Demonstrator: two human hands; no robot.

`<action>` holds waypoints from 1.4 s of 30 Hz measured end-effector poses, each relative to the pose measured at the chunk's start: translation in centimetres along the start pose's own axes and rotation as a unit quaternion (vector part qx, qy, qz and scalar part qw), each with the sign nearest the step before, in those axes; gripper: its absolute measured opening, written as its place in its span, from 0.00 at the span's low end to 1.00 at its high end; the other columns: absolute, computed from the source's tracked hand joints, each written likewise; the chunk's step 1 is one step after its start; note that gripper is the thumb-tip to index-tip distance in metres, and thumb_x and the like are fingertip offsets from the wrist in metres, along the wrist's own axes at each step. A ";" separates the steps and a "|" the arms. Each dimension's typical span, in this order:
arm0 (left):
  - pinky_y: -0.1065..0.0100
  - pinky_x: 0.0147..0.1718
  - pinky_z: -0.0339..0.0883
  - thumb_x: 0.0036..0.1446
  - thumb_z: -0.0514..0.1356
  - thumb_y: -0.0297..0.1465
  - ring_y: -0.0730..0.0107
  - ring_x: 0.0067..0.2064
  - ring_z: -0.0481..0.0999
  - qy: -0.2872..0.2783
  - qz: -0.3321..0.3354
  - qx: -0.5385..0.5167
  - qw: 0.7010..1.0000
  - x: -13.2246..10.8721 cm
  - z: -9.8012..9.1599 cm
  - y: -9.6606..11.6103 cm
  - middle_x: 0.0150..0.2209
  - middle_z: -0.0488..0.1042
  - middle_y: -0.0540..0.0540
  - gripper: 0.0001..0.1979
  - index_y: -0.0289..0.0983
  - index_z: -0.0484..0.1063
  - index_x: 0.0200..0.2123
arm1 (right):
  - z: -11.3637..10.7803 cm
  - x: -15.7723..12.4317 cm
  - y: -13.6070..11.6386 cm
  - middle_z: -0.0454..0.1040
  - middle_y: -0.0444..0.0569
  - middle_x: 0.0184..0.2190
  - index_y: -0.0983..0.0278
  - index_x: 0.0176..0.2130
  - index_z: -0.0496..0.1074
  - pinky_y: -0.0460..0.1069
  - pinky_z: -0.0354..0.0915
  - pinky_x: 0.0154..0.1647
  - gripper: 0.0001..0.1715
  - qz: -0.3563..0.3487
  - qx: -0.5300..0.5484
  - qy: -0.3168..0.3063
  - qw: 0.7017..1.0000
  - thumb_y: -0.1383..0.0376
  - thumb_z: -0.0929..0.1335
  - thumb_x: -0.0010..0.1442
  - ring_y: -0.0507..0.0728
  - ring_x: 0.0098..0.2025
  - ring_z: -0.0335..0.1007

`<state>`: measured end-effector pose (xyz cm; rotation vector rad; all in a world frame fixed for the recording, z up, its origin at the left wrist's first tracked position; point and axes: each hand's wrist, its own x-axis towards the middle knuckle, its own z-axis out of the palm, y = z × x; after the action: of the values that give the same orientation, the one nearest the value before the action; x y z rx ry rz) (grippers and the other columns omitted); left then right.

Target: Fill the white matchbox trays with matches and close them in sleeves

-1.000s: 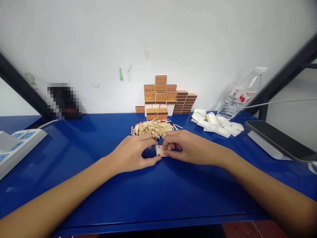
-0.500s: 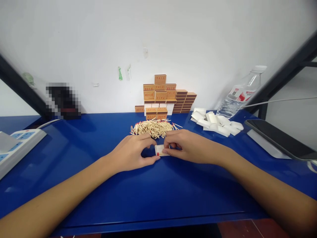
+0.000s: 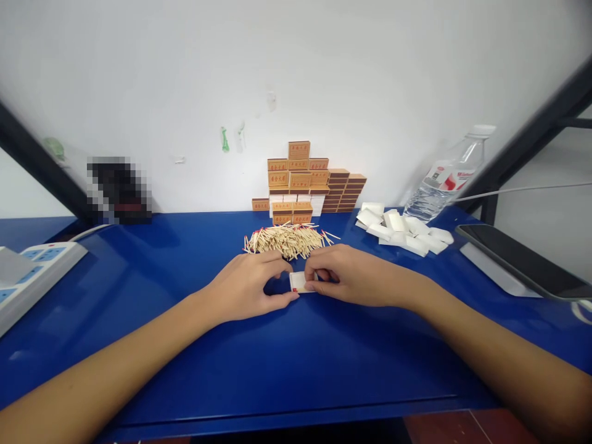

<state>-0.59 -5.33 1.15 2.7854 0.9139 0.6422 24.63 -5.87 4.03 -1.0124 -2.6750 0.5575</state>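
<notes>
A small white matchbox tray (image 3: 298, 282) lies on the blue table (image 3: 287, 364) between my hands, with red match heads showing inside. My left hand (image 3: 250, 287) curls round its left end, thumb and forefinger pinched at it. My right hand (image 3: 345, 275) covers the tray's right part, fingers bent down onto it. Just behind lies a loose heap of matches (image 3: 287, 239). Further back, stacked brown matchboxes (image 3: 305, 182) stand against the wall.
A pile of white empty trays (image 3: 404, 229) lies at the right, beside a lying plastic water bottle (image 3: 446, 179). A dark phone (image 3: 520, 260) rests on a white object at the far right. A white power strip (image 3: 32, 271) sits at the left edge.
Almost nothing differs. Both hands stay at the tray; the right fingers shift slightly over it.
</notes>
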 end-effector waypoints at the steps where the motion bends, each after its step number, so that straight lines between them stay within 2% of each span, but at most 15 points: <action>1: 0.67 0.29 0.64 0.62 0.66 0.40 0.73 0.29 0.71 -0.001 -0.001 -0.001 1.000 0.0 0.0 0.1 0.36 0.77 0.50 0.13 0.38 0.79 0.44 | -0.2 0.0 0.2 0.70 0.43 0.28 0.62 0.31 0.70 0.49 0.55 0.32 0.12 -0.002 0.008 0.002 1.000 0.63 0.68 0.67 0.51 0.29 0.60; 4: 0.68 0.28 0.64 0.62 0.66 0.41 0.73 0.29 0.72 -0.002 -0.004 -0.003 1.000 0.1 -0.2 0.2 0.37 0.78 0.50 0.13 0.39 0.79 0.45 | -1.2 -0.1 1.2 0.68 0.42 0.24 0.62 0.32 0.74 0.50 0.54 0.31 0.15 0.050 0.000 0.066 0.997 0.57 0.68 0.68 0.52 0.26 0.59; 7: 0.68 0.29 0.64 0.63 0.65 0.40 0.74 0.29 0.72 -0.008 -0.002 -0.004 1.000 0.1 -0.3 0.4 0.36 0.78 0.50 0.13 0.39 0.79 0.45 | -2.3 0.0 2.8 0.70 0.44 0.22 0.62 0.31 0.74 0.51 0.53 0.30 0.15 0.183 -0.070 0.159 0.968 0.58 0.68 0.66 0.53 0.25 0.61; 10: 0.68 0.28 0.64 0.63 0.64 0.41 0.73 0.29 0.73 -0.015 0.003 0.000 1.000 0.0 -0.3 0.4 0.35 0.78 0.50 0.13 0.39 0.79 0.45 | -2.6 0.2 4.5 0.74 0.47 0.24 0.63 0.29 0.75 0.52 0.55 0.30 0.14 0.267 -0.094 0.157 0.946 0.58 0.69 0.63 0.54 0.26 0.64; 12: 0.68 0.28 0.64 0.64 0.64 0.41 0.73 0.29 0.73 -0.015 0.007 0.002 1.000 0.0 -0.3 0.3 0.35 0.78 0.49 0.14 0.39 0.79 0.45 | -2.1 0.4 5.4 0.76 0.48 0.26 0.63 0.30 0.75 0.52 0.56 0.29 0.13 0.287 -0.077 0.145 0.944 0.57 0.70 0.62 0.55 0.27 0.66; 15: 0.68 0.29 0.64 0.64 0.64 0.42 0.73 0.29 0.74 -0.014 0.009 0.002 1.000 0.0 -0.2 0.3 0.34 0.77 0.49 0.14 0.39 0.79 0.45 | -0.9 0.8 6.5 0.78 0.49 0.31 0.63 0.35 0.76 0.52 0.58 0.31 0.12 0.305 -0.090 0.167 0.933 0.56 0.70 0.61 0.56 0.31 0.68; 20: 0.67 0.30 0.64 0.64 0.64 0.43 0.71 0.31 0.75 -0.020 0.006 0.001 1.000 0.0 -0.1 0.2 0.34 0.77 0.50 0.14 0.39 0.79 0.46 | 0.1 1.2 8.0 0.79 0.54 0.39 0.63 0.39 0.76 0.53 0.60 0.33 0.22 0.306 -0.133 0.183 0.925 0.47 0.70 0.61 0.60 0.36 0.71; 23: 0.67 0.29 0.64 0.64 0.64 0.42 0.72 0.31 0.75 -0.021 0.006 0.002 1.000 0.1 -0.1 0.2 0.34 0.77 0.50 0.14 0.39 0.79 0.46 | 0.1 1.3 8.2 0.79 0.55 0.41 0.64 0.40 0.76 0.52 0.62 0.35 0.21 0.305 -0.126 0.185 0.926 0.49 0.71 0.60 0.60 0.38 0.73; 28: 0.67 0.29 0.65 0.64 0.63 0.43 0.72 0.30 0.74 -0.020 0.007 0.005 1.000 0.2 -0.1 0.2 0.34 0.77 0.50 0.15 0.38 0.79 0.45 | -0.2 1.3 7.7 0.80 0.51 0.34 0.62 0.33 0.76 0.51 0.61 0.34 0.04 0.329 -0.076 0.150 0.929 0.64 0.71 0.59 0.58 0.35 0.73; 33: 0.67 0.29 0.65 0.64 0.64 0.43 0.73 0.30 0.73 -0.022 0.004 0.008 1.000 0.1 -0.1 0.2 0.34 0.76 0.50 0.15 0.39 0.79 0.45 | -0.8 0.9 7.2 0.75 0.49 0.25 0.61 0.26 0.71 0.52 0.57 0.32 0.15 0.311 -0.074 0.078 0.944 0.65 0.66 0.65 0.57 0.29 0.69; 36: 0.67 0.30 0.65 0.65 0.64 0.43 0.72 0.30 0.73 -0.023 0.002 0.008 1.000 0.2 -0.1 0.1 0.34 0.76 0.50 0.15 0.39 0.79 0.45 | -1.2 0.6 7.2 0.72 0.47 0.23 0.61 0.24 0.68 0.52 0.55 0.31 0.19 0.297 -0.072 0.057 0.950 0.64 0.64 0.67 0.56 0.26 0.64; 39: 0.67 0.30 0.65 0.64 0.64 0.44 0.72 0.30 0.74 -0.024 -0.001 0.007 1.000 0.2 -0.1 0.1 0.34 0.76 0.50 0.15 0.39 0.79 0.45 | -1.8 0.2 6.6 0.71 0.46 0.22 0.62 0.28 0.69 0.52 0.56 0.30 0.15 0.283 -0.050 0.071 0.955 0.65 0.64 0.67 0.55 0.26 0.63; 42: 0.67 0.30 0.64 0.64 0.64 0.43 0.72 0.30 0.74 -0.020 -0.007 0.007 1.000 0.1 -0.1 0.0 0.34 0.77 0.50 0.15 0.39 0.80 0.45 | -2.1 -0.1 5.1 0.73 0.46 0.27 0.63 0.36 0.72 0.50 0.57 0.30 0.11 0.217 0.003 0.096 0.972 0.60 0.65 0.68 0.55 0.28 0.64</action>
<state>-0.51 -5.27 1.26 2.7908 0.9318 0.5773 28.38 -1.86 3.78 -1.5764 -2.2886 0.5116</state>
